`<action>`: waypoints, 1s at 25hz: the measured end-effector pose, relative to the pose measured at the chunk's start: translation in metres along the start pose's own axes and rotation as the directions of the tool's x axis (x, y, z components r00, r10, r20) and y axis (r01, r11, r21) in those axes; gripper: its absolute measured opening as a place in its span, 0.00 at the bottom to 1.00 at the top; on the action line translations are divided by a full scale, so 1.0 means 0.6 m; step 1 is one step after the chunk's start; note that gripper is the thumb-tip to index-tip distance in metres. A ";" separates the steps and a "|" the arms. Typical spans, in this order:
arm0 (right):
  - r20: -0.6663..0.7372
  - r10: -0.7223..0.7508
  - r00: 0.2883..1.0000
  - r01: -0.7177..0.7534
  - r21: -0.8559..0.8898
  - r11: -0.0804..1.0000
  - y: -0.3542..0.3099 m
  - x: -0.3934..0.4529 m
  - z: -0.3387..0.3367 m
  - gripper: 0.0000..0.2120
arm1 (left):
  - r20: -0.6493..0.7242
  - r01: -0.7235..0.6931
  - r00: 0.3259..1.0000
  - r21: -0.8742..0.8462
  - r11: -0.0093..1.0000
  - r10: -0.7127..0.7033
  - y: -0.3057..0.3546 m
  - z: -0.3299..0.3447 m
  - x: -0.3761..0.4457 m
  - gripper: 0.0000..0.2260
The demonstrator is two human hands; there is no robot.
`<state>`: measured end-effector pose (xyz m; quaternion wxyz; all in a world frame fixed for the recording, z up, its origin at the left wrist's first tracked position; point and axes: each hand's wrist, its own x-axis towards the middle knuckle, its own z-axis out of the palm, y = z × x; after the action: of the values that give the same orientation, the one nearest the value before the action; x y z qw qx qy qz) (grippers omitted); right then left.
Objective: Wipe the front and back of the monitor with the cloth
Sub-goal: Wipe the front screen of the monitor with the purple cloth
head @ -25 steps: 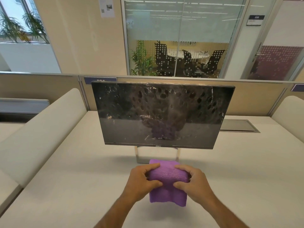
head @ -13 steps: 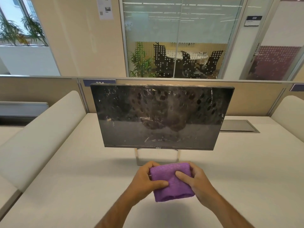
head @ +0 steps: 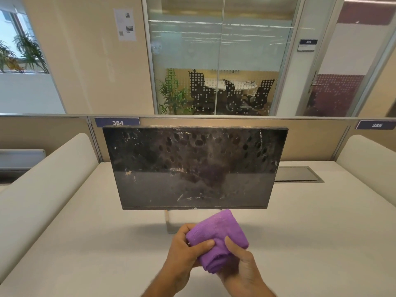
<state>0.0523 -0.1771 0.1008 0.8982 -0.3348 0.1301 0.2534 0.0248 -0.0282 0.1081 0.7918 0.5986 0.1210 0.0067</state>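
— Left hand [head: 184,251] and right hand [head: 242,266]: both clamped on the purple cloth [head: 216,239], left thumb pressed across its near face, right thumb pinching the lower fold. Changed from a second ago?

— Yes. Then spread wider and hanging between two grips; now bundled into a thick folded pad, tilted up and to the right, top corner raised almost to the lower bezel (not touching, as far as visible).

— And the monitor [head: 195,168]?

— Upright on its stand [head: 170,221] in the middle of the pale desk [head: 85,243], just beyond the hands. Screen dark, heavily smeared and spotted, streaks near the bottom edge. Looks untouched so far.

— Meaning for the task?

— Folding apparently finished, pad ready. Front wipe probably next, nothing cleaned yet. Back of the panel hidden from here, so no telling its state. Partition [head: 235,122] with labels 384 and 385 close behind (little room for reaching round, likely).
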 end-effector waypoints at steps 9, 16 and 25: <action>0.001 -0.759 0.652 0.655 -0.505 0.562 -0.120 0.013 0.029 0.24 | -0.089 -0.399 0.854 0.519 0.756 0.512 0.095 -0.040 0.001 0.16; 0.799 -0.596 -0.080 0.281 -0.555 -0.783 -0.361 0.036 0.055 0.30 | -0.145 -0.306 0.352 0.916 0.260 0.925 0.316 -0.199 0.023 0.18; 0.927 -0.374 0.015 0.047 -0.374 -0.926 -0.390 0.078 0.066 0.37 | 0.095 -0.094 0.447 0.994 -0.060 0.890 0.392 -0.234 0.049 0.33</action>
<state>0.2210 -0.2848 0.2366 0.0635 -0.7959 -0.2829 -0.5315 0.0571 0.1758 0.2903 0.0726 0.8836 0.0935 0.4531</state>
